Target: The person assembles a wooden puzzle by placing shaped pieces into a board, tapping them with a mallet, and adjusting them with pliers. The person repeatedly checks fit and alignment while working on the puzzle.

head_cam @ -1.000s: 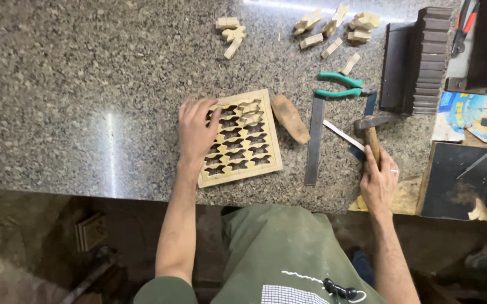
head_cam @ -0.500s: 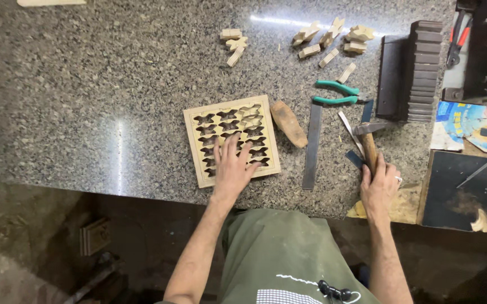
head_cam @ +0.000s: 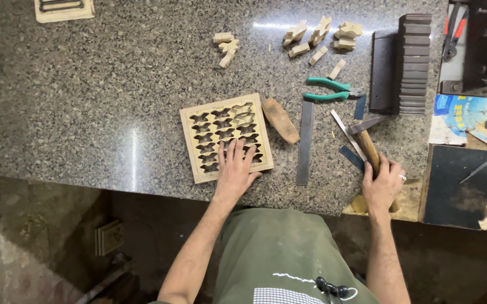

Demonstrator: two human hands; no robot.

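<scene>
On the stone table (head_cam: 85, 101), the left hand (head_cam: 235, 169) lay flat on the cut-out wooden board (head_cam: 225, 137) near the edge, the right hand (head_cam: 383, 183) gripped a hammer (head_cam: 367, 143), and a careless blow could crack the thin fretwork.

Bare forearms, olive-green garment with white print, a ring on the right hand (head_cam: 383, 188)

Left hand (head_cam: 234, 171) flat on cutout board (head_cam: 225, 137) (right hand (head_cam: 383, 186) grips hammer (head_cam: 365, 144))
</scene>
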